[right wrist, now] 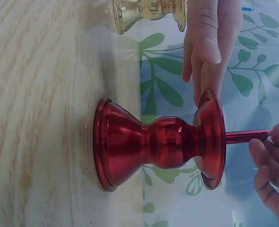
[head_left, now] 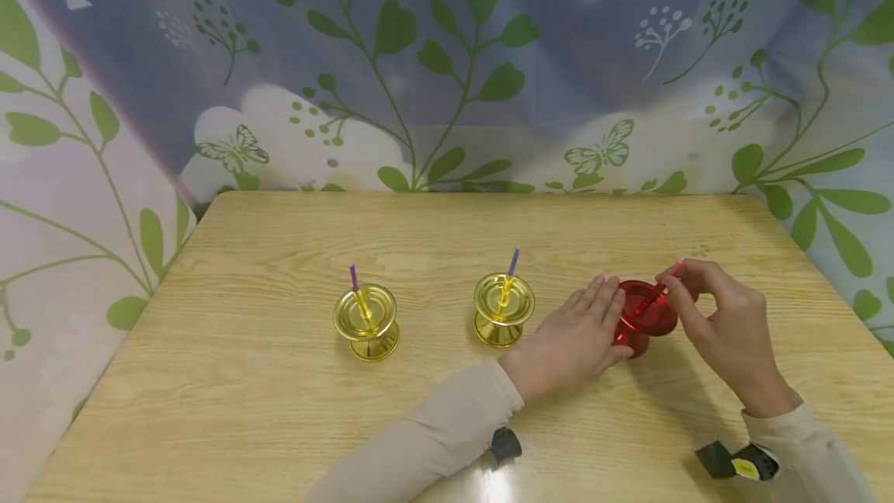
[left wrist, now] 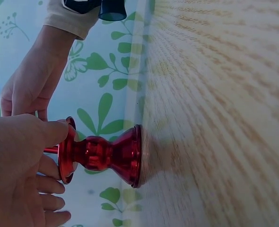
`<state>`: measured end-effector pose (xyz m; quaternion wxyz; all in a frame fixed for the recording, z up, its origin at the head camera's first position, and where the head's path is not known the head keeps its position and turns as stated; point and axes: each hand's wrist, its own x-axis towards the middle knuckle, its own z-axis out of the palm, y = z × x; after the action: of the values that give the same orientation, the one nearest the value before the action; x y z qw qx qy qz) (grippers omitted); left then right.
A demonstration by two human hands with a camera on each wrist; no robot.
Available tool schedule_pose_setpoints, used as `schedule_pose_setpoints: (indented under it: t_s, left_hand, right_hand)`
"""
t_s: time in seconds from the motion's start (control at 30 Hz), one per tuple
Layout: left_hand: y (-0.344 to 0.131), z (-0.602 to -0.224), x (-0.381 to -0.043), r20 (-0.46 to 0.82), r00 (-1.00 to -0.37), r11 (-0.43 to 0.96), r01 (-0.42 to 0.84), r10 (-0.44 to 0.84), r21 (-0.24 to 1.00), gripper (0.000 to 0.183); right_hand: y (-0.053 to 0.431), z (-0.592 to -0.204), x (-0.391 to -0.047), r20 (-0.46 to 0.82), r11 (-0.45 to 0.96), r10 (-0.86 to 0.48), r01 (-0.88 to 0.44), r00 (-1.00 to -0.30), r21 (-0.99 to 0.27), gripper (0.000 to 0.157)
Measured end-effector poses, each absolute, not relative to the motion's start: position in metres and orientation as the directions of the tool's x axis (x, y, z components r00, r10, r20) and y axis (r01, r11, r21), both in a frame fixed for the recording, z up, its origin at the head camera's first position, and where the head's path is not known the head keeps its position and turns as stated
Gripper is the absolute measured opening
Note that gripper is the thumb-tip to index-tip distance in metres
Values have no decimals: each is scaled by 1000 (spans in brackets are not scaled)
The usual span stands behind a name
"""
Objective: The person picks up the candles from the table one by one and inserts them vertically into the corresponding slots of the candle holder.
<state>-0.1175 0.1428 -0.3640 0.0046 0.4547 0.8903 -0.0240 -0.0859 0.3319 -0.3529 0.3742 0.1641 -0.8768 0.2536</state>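
A shiny red candle holder (head_left: 653, 322) stands upright on the table at the right, with a wide dish and a thin red tube. My right hand (head_left: 729, 324) pinches a pink candle (head_left: 673, 267) at the top of that tube. In the right wrist view the candle's pink tip (right wrist: 271, 133) shows between the fingertips. Flat against the left side of the dish rests my left hand (head_left: 569, 336), its fingers straight. The left wrist view shows the left thumb (left wrist: 54, 132) at the rim of the red holder (left wrist: 97, 153).
Two gold candle holders stand to the left: one with a blue candle (head_left: 514, 261), the other with a purple candle (head_left: 354, 278). The wooden table (head_left: 244, 410) meets a leaf-patterned cloth (head_left: 433, 115) at its back edge.
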Motion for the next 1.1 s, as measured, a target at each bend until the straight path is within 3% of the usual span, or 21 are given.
schedule_pose_setpoints:
  t_s: [0.63,0.83,0.97,1.1]
  left_hand:
    - [143,-364,-117,-42,-588,586,809,808,-53,70]
    - [143,-365,-117,-38,-586,583,810,809,-63,70]
    - [143,-365,-117,-40,-588,586,809,808,-56,70]
    - [143,-365,-117,-44,-592,590,806,805,-51,70]
  right_hand:
    - [333,-357,-87,741,793,-57,-482,-669,-374,18]
    - [333,-359,-88,766,793,-58,-495,-640,-354,14]
    - [334,-359,-89,774,791,-70,-508,-629,-340,22]
    - [336,-355,-89,753,801,-121,-511,-647,-310,17]
